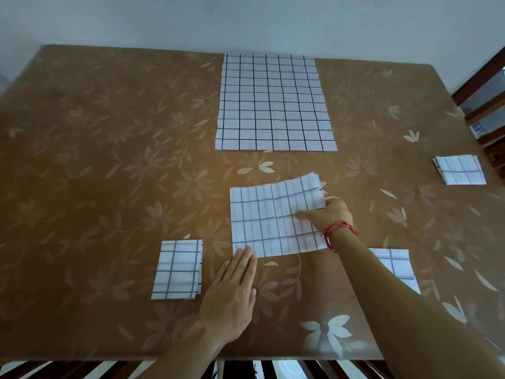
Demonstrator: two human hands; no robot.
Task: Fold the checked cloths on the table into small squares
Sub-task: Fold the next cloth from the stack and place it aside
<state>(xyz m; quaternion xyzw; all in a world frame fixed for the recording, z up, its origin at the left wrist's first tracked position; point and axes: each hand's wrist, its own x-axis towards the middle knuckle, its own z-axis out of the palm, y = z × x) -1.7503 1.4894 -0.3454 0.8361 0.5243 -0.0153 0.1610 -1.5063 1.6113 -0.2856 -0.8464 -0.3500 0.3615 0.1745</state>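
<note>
1. Half-folded cloth (276, 220): white with a dark grid, lying at the middle of the table (109, 160). Its long axis runs left to right, the right end angled slightly away from the person.
2. Right hand (328, 214), a red thread bracelet (341, 231) at the wrist, pinches this cloth's right edge with the thumb on top.
3. Left hand (232, 291): fingers straight and pressed together, fingertips resting on its near left corner.
4. Beyond the half-folded cloth: unfolded cloth (274, 102), flat, long axis running away from the person.
5. Folded squares: near-left square (177, 269); far-right square (460, 170); near-right square (396, 263), partly under the right forearm.
6. Surface: glossy brown floral covering. Pale wall behind; wooden chair (481, 86) to the right.
</note>
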